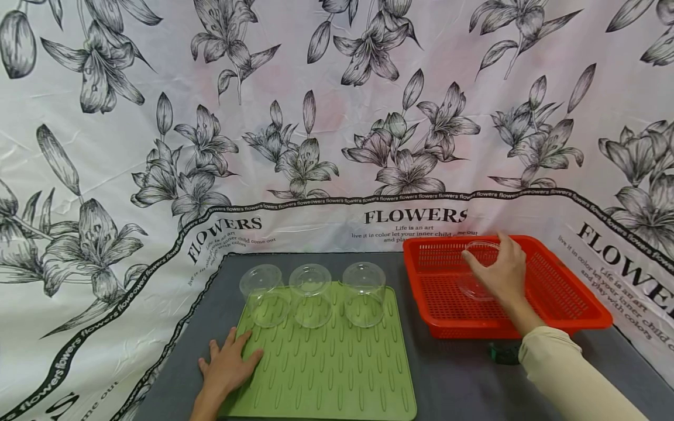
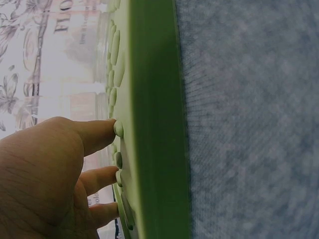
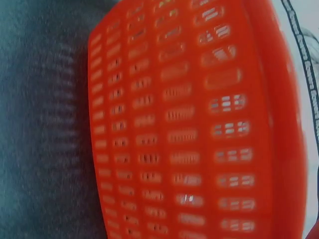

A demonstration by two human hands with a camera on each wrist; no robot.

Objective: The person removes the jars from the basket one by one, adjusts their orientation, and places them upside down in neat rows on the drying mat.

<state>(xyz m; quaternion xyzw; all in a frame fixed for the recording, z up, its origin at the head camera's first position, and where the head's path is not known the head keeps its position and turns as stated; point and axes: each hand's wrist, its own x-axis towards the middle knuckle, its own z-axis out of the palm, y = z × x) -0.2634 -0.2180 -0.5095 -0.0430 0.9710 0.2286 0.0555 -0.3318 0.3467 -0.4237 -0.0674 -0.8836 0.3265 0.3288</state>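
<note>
In the head view my right hand [image 1: 500,269] reaches into a red plastic basket [image 1: 437,324], thumb and fingers on either side of a clear plastic cup [image 1: 474,287] near its rim. The right wrist view shows the basket's slotted wall [image 3: 174,134] and hides that hand. My left hand [image 1: 227,363] rests with spread fingers on the left edge of a green ridged mat [image 1: 332,374]. In the left wrist view, the left fingertips [image 2: 110,130] touch the mat's raised bumps. Along the mat's back edge stand three clear cups: a left cup [image 1: 267,298], a middle cup [image 1: 310,298] and a right cup [image 1: 364,295].
A grey tabletop [image 1: 447,380] lies under everything. A small dark green object [image 1: 504,353] sits by the basket's front, close to the right sleeve [image 1: 574,374]. Behind and at both sides hangs a white flower-printed cloth [image 1: 295,70].
</note>
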